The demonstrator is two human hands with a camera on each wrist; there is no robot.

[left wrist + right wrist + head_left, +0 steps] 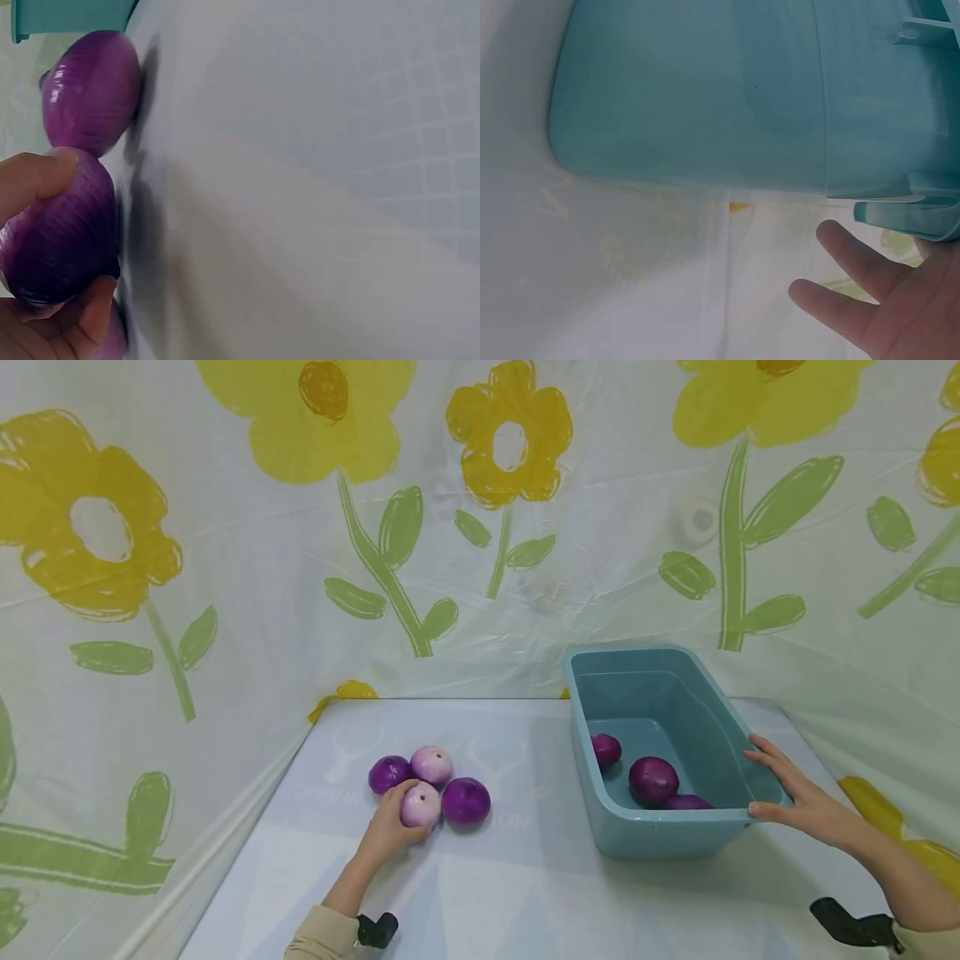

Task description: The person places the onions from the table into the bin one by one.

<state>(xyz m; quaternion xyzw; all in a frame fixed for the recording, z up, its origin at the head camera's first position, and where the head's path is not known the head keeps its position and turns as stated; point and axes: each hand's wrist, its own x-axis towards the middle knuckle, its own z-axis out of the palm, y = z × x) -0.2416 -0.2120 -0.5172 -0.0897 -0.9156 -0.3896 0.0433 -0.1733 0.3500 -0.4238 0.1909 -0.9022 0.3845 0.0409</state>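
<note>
In the head view, my left hand grips a red onion with a pale top, left of centre on the table. The left wrist view shows the thumb and curled fingers on either side of this onion, close to the tabletop. Beside it are a pale-topped onion and two dark purple ones. My right hand touches the near right corner of a teal plastic bin. Its visible fingers are straight and spread; in the right wrist view two fingers stand off the wall.
Inside the bin lie several red onions, some partly hidden by its walls. A white table bears everything. Behind it hangs a flower-printed sheet. Black wrist mounts sit on both forearms.
</note>
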